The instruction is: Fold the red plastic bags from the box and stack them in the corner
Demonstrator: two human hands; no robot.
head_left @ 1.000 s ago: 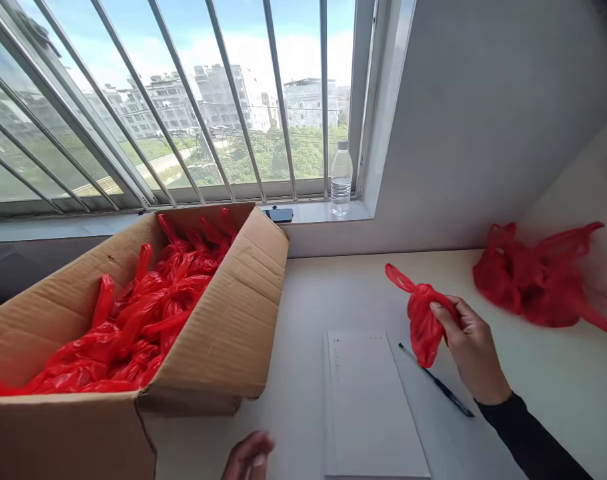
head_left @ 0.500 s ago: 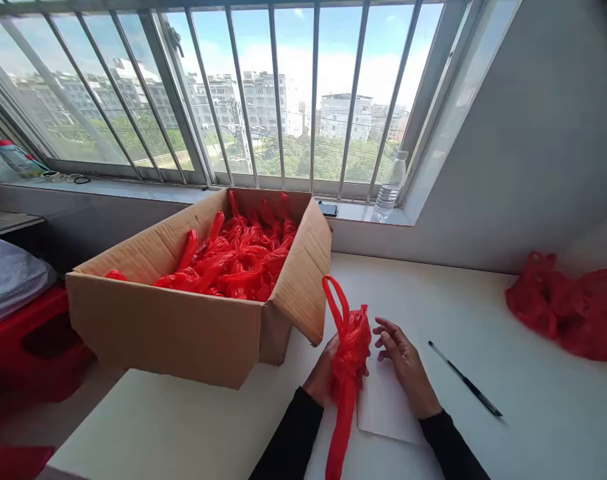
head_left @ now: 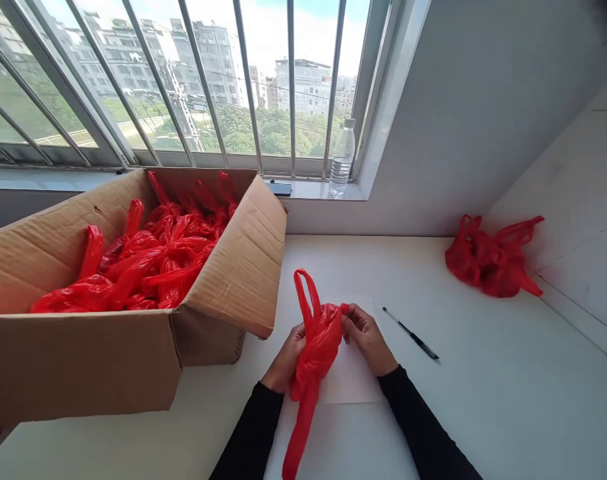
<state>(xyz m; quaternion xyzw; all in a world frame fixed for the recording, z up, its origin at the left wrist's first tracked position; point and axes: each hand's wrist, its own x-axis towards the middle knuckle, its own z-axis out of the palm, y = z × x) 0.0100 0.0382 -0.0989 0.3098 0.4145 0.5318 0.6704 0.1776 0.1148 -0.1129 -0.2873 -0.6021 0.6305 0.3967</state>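
Observation:
A red plastic bag (head_left: 319, 347), bunched up with one handle loop standing and the other trailing down, is between my hands. My left hand (head_left: 287, 358) is closed around its left side, partly hidden by it. My right hand (head_left: 368, 339) pinches the bag's upper right corner between thumb and fingers. Beneath the hands lies a sheet of white paper (head_left: 353, 383) on the white table (head_left: 483, 413). Just right of the paper rests a black pen (head_left: 411, 335).
To the left stands an open cardboard box (head_left: 78, 363) filled with red plastic bags (head_left: 153, 257); its flap (head_left: 238, 267) leans toward my left hand. Another red bag (head_left: 493, 260) sits at the back right by the wall. A bottle (head_left: 342, 160) and a phone (head_left: 279, 189) are on the windowsill.
My right hand, apart from the bag and with fingers loose before, now grips its corner. My left hand still holds the bag. The view has swung to the right.

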